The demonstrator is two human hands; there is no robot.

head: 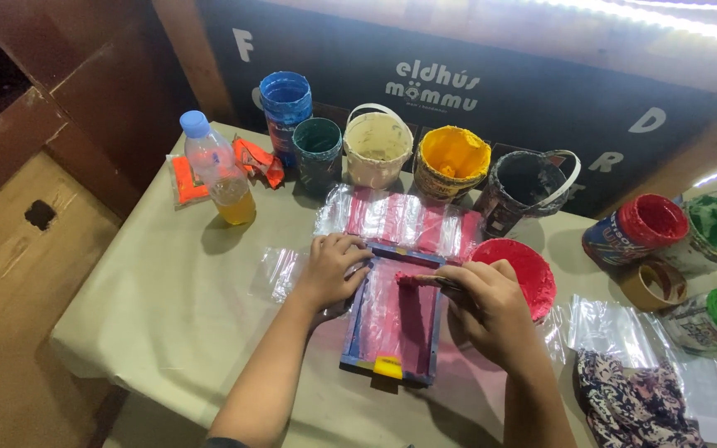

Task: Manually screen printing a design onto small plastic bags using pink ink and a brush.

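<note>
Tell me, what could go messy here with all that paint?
The right hand drags a red-tipped tool over the small screen frame, which overhangs the table edge; if the left hand lets go, it might tip off. The open red paint tub sits right beside that wrist, so a bump could smear it.

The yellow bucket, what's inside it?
The yellow bucket holds thick yellow paint that coats its inner walls and rim, with a lump near the middle. The paint covers the bottom, so how deep it goes cannot be seen.
</note>
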